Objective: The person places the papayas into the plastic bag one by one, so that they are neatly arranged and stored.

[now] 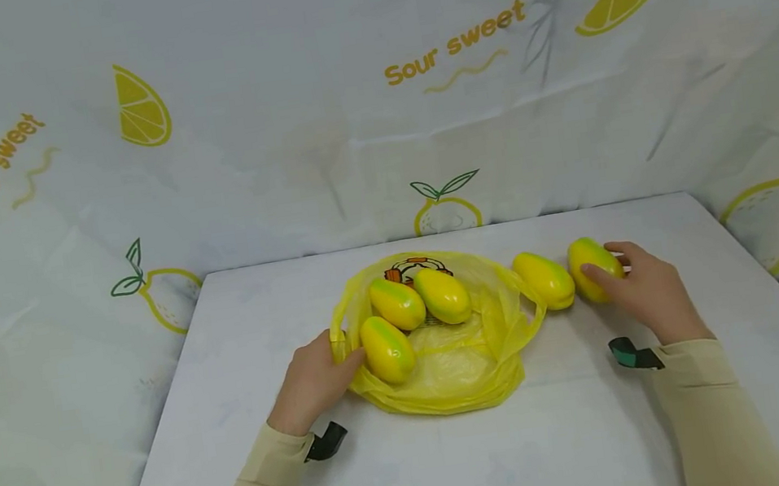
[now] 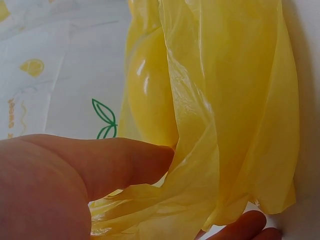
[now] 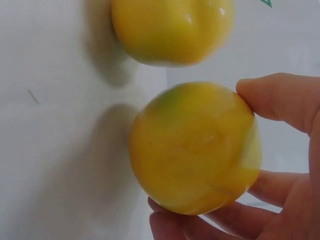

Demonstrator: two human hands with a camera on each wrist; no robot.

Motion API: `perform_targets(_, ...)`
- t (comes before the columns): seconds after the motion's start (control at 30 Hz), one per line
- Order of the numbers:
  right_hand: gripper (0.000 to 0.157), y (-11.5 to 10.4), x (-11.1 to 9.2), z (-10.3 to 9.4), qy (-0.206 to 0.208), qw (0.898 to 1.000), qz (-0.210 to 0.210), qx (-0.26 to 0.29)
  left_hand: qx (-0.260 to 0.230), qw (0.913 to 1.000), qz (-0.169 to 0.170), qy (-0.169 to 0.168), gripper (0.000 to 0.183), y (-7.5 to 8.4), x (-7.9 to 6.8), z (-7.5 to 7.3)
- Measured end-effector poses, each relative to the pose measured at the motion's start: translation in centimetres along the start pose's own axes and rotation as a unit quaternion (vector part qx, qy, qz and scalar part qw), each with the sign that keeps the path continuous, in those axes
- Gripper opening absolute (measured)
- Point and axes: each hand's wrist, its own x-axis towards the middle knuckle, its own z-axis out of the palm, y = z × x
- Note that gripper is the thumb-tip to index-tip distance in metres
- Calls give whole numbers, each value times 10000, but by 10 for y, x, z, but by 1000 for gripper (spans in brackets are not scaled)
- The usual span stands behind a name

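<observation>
A yellow plastic bag (image 1: 443, 367) lies spread on the table, its mouth facing up and toward me. Three glossy, mango-like fruits, yellow with green streaks, show in it: one at the left (image 1: 388, 350), two farther back (image 1: 398, 304) (image 1: 443, 296). My left hand (image 1: 314, 378) grips the bag's left side by the handle; in the left wrist view, the thumb (image 2: 135, 160) and fingertips lie on opposite sides of the film (image 2: 240, 125). My right hand (image 1: 642, 288) holds another such fruit (image 3: 195, 150) between thumb and fingers. One more fruit (image 1: 545, 281) lies between it and the bag.
The white table (image 1: 457, 472) runs up to a pale cloth backdrop (image 1: 275, 159) printed with lemons and "Sour sweet" lettering. The cloth also hangs along both sides. A black wrist mount (image 1: 327, 442) sticks out from the left sleeve, another (image 1: 633, 354) from the right.
</observation>
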Motion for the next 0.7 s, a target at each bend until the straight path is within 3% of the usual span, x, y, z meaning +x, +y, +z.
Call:
perform_targets(0.3,91,-11,-8,-15,246,9996,22,115,50,10000,4,15,29,1,0,0)
perform_targets(0.47,92,-29,-15,-21,293,9995,-28,118,62,10000,-3,-5,29,1,0,0)
perform_targets(0.7,89,-60,-30,-20,321,9985,-424,142,97,10000,6,-21,30,-1,1,-1)
